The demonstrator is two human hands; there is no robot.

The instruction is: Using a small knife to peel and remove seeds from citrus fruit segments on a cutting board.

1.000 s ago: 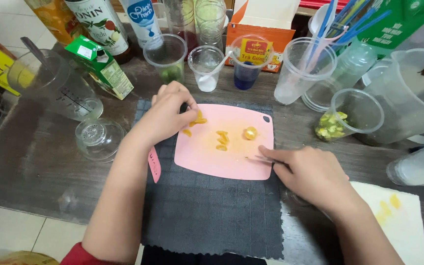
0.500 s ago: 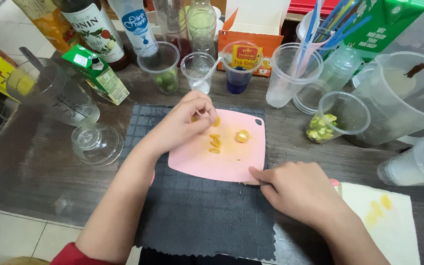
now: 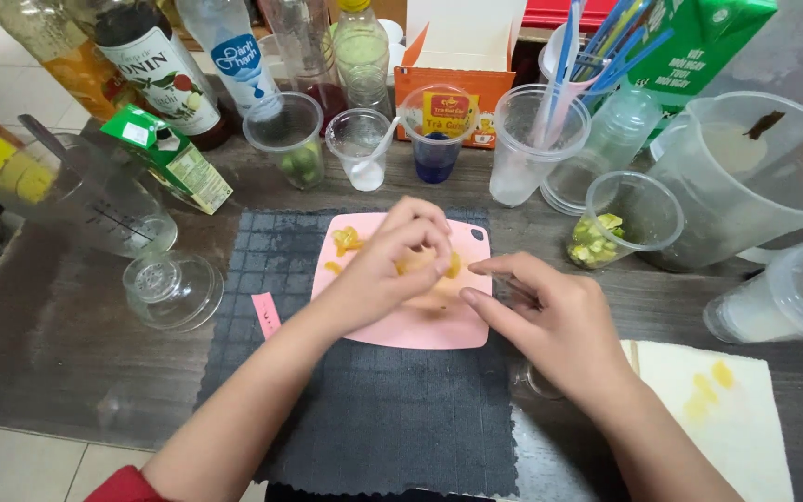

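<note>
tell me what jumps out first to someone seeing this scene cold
The pink cutting board at the centre on a dark mat, where the left hand pinches small orange fruit pieces and the right hand comes in beside it. Behind them stands a crowded row of clear plastic cups, bottles and a green carton, with a large clear jug at the right.

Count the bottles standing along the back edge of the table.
5: a dark bottle at back left, an amber one left of it, a clear water bottle, a tall clear one, a yellow-capped one. More may hide beyond the frame.
</note>
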